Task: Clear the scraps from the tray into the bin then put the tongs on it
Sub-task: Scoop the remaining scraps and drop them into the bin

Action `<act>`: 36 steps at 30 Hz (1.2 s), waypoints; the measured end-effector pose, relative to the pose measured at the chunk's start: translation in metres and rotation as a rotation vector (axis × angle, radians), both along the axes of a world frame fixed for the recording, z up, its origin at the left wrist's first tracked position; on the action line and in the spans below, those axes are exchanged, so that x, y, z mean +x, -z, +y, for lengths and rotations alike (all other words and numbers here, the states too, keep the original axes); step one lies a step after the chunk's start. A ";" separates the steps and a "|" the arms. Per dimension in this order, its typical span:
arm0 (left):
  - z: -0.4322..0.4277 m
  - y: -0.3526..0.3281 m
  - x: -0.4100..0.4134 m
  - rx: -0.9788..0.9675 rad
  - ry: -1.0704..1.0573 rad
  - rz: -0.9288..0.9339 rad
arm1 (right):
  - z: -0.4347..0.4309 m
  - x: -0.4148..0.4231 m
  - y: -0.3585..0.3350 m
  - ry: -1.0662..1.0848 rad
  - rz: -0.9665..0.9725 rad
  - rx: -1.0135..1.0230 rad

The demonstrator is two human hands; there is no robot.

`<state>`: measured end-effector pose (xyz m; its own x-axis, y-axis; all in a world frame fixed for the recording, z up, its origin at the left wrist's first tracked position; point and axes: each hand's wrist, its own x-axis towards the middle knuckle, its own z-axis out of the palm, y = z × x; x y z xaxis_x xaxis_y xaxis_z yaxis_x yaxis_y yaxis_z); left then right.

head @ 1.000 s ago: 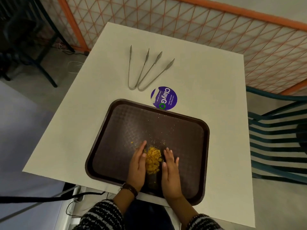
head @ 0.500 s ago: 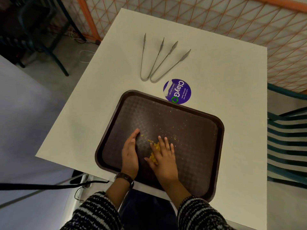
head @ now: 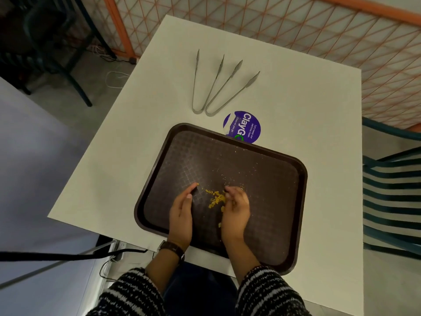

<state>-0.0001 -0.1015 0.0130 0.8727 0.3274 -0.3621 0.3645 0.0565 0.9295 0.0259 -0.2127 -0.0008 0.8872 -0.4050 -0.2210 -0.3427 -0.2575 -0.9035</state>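
**Scraps between my two hands on the tray**

I see the yellow scraps (head: 215, 198) lying in a loose heap on the brown tray (head: 268, 179), in its near half, between my two hands. My left hand (head: 182, 215) stands on its edge just left of the heap, fingers straight and pressed together like a wall, fingertips touching the tray floor. My right hand (head: 235, 209) sits just right of the heap, fingers curled inward over the crumbs; a few bits cling beside the palm, but I cannot tell whether it actually pinches any. Smaller crumbs are scattered further out across the tray, toward its far right corner.

The tray rests on the white table (head: 114, 167), its near edge overhanging the table's edge toward me. Beyond the tray's far rim lie two pairs of metal tongs (head: 216, 87), side by side, tips pointing away, well apart from my hands. A round purple sticker (head: 245, 124) is partly covered by the tray's far rim. A striped chair (head: 391, 192) stands to the right. No bin is in view.
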 end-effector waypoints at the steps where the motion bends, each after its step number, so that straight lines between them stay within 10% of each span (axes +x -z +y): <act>1: 0.001 -0.001 0.001 0.010 0.020 -0.001 | 0.000 0.004 -0.005 0.163 0.061 0.189; 5: 0.000 -0.001 0.010 0.208 0.249 -0.012 | -0.022 0.013 -0.019 0.386 0.215 1.034; 10: 0.005 0.032 0.020 0.848 0.875 -0.114 | -0.055 0.008 -0.038 0.461 0.191 1.438; 20: -0.027 0.047 0.039 1.024 1.280 -0.412 | -0.094 0.001 -0.029 0.521 0.055 1.652; 36: -0.035 0.051 0.040 0.786 0.934 -0.520 | -0.080 0.008 -0.038 0.645 0.117 1.604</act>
<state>0.0395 -0.1367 -0.0379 0.8614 -0.5001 0.0888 -0.4336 -0.6330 0.6413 0.0343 -0.2929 0.0367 0.6355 0.0100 -0.7720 -0.0973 0.9930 -0.0672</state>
